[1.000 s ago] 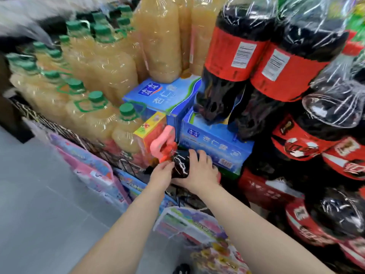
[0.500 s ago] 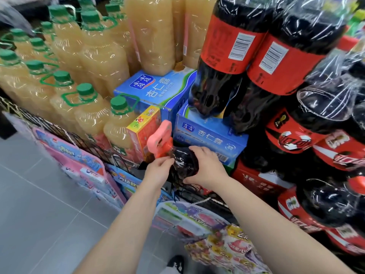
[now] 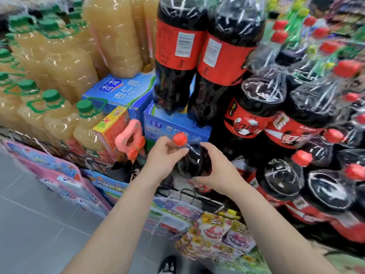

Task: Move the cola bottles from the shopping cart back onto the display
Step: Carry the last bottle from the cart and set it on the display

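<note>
A dark cola bottle [image 3: 194,162] with a red cap [image 3: 179,138] rises out of the black wire cart [image 3: 199,194], wrapped in clear film. My left hand [image 3: 164,157] pinches its neck just under the cap. My right hand [image 3: 215,171] grips its shoulder from the right. A pink carry handle [image 3: 130,139] sticks up to the left of the bottle. Stacked cola packs [image 3: 276,123] of the display lie to the right, and two big wrapped cola bottles [image 3: 201,56] stand above on blue boxes.
Yellow juice bottles with green caps [image 3: 53,107] fill the left. Blue drink boxes [image 3: 173,125] sit behind my hands. Pink toy packs [image 3: 59,175] and snack bags [image 3: 217,234] hang on the cart's front. Grey floor tiles lie lower left.
The cola bottle has been lifted upward; its red cap now shows above my hands. My left hand has shifted up to the neck, and my right hand now wraps the shoulder.
</note>
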`<state>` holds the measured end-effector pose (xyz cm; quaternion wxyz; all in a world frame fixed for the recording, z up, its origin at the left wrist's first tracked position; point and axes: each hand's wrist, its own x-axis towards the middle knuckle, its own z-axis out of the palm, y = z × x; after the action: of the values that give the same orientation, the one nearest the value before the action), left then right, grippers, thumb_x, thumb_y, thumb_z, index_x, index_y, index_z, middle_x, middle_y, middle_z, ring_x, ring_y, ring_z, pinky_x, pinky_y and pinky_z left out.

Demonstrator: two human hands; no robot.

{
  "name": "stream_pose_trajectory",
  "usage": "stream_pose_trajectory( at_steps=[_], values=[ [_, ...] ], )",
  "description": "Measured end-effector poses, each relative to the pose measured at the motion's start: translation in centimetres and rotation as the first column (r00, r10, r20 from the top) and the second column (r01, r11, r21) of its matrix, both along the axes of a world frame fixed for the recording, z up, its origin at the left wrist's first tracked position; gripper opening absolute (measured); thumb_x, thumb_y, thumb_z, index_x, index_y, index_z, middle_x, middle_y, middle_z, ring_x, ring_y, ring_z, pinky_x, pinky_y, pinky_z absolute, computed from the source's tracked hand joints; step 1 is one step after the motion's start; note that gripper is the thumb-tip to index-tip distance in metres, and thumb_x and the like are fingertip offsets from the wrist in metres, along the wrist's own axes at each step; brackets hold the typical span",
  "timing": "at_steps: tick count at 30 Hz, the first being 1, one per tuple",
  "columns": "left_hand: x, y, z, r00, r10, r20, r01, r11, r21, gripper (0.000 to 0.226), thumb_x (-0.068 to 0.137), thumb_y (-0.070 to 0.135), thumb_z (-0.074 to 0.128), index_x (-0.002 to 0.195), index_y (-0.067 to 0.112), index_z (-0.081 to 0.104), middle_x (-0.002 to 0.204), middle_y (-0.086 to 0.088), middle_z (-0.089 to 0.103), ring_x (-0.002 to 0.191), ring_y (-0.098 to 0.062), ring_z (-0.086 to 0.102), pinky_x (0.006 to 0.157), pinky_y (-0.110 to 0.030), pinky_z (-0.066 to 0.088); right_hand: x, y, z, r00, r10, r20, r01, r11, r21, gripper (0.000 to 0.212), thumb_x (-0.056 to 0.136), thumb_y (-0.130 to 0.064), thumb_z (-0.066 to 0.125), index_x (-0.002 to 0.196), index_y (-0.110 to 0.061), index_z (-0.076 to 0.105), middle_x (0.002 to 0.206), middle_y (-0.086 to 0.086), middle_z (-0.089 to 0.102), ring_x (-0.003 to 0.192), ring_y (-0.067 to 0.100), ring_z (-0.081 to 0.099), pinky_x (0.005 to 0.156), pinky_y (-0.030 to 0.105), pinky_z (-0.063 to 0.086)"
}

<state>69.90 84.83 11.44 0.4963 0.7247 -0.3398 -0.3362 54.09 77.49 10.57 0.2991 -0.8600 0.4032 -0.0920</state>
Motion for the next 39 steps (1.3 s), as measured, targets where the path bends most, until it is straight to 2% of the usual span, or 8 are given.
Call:
stream_pose_trajectory(
  at_steps=[5,10,14,18,21,24,29,39],
  values=[
    [-3.2,-2.2,0.7,0.984,-0.166,0.061,0.166,0.986,0.003,0.035,0.074,0.033,0.081,0.096,0.028,0.054,0.112,0.003,0.067,0.107,-0.012,0.061,0.097,-0.033,0.047,-4.4,0.2,1.1,0.996,-0.080,-0.043,0.075,0.993,-0.091,0.103,0.069,-0.038,0.083,0.150,-0.019,0.022,0.153,0.002,0.028,0.140,0.019,0.027,0.112,0.027,0.024],
    [-7.5,-3.6,1.6,0.955,-0.282,0.089,0.286,0.958,-0.034,0.028,0.075,0.025,0.081,0.093,0.024,0.059,0.091,0.019,0.062,0.081,0.019,0.055,0.073,-0.002,0.040,-8.0,1.0,1.8,0.979,-0.154,-0.137,0.142,0.986,-0.091,0.103,0.082,-0.039,0.071,0.153,-0.013,0.002,0.158,0.003,0.015,0.145,0.019,0.015,0.114,0.028,0.020],
    [-9.2,-4.5,1.2,0.953,-0.292,0.078,0.297,0.953,-0.061,0.032,0.073,0.025,0.081,0.098,0.019,0.062,0.096,0.012,0.063,0.087,0.010,0.056,0.076,-0.006,0.041,-9.5,0.8,3.1,0.976,-0.128,-0.174,0.127,0.992,-0.017,0.098,0.089,-0.039,0.063,0.153,-0.011,-0.005,0.162,0.005,0.006,0.148,0.019,0.012,0.116,0.033,0.022],
    [-8.0,-4.3,0.0,0.930,-0.356,-0.092,0.356,0.934,-0.019,0.044,0.080,0.010,0.074,0.120,0.020,0.058,0.119,0.004,0.061,0.117,-0.013,0.056,0.093,-0.022,0.046,-9.4,0.8,4.3,0.983,-0.182,0.023,0.182,0.983,-0.019,0.076,0.094,-0.036,0.056,0.154,-0.017,0.011,0.158,0.003,0.024,0.144,0.017,0.026,0.114,0.035,0.030],
    [-7.8,-3.2,-0.6,0.881,-0.454,-0.137,0.465,0.883,0.063,0.073,0.081,-0.002,0.069,0.141,0.023,0.036,0.131,0.010,0.046,0.112,-0.001,0.051,0.085,-0.008,0.043,-9.3,0.5,4.8,0.930,-0.279,0.239,0.292,0.956,-0.020,0.066,0.093,-0.036,0.058,0.150,-0.019,0.029,0.151,0.001,0.040,0.138,0.016,0.038,0.110,0.040,0.037],
    [-8.7,-2.8,-1.6,0.866,-0.476,-0.155,0.497,0.856,0.146,0.102,0.075,0.002,0.078,0.150,0.026,0.013,0.136,0.010,0.039,0.117,-0.002,0.043,0.089,-0.012,0.038,-8.3,0.1,5.3,0.915,-0.308,0.261,0.329,0.943,-0.040,0.060,0.092,-0.043,0.057,0.144,-0.021,0.039,0.145,-0.001,0.047,0.133,0.015,0.043,0.108,0.035,0.037],
    [-10.4,-3.3,-4.2,0.911,-0.370,-0.181,0.394,0.910,0.128,0.101,0.063,-0.002,0.086,0.136,0.026,0.022,0.122,0.009,0.054,0.095,0.005,0.052,0.074,-0.005,0.042,-6.3,-0.1,5.4,0.921,-0.355,0.162,0.381,0.907,-0.177,0.052,0.078,-0.062,0.064,0.106,-0.023,0.045,0.096,-0.009,0.061,0.091,0.019,0.060,0.069,0.034,0.045],
    [-11.4,-3.3,-5.4,0.962,-0.247,0.117,0.217,0.950,0.224,0.098,0.034,0.053,0.092,0.109,0.038,0.030,0.113,0.011,0.057,0.104,-0.011,0.060,0.089,-0.034,0.052,-7.5,-2.3,5.8,0.955,-0.276,0.108,0.288,0.949,-0.127,0.043,0.082,-0.040,0.071,0.107,-0.019,0.043,0.095,0.000,0.066,0.090,0.024,0.063,0.076,0.039,0.050]
  ],
)
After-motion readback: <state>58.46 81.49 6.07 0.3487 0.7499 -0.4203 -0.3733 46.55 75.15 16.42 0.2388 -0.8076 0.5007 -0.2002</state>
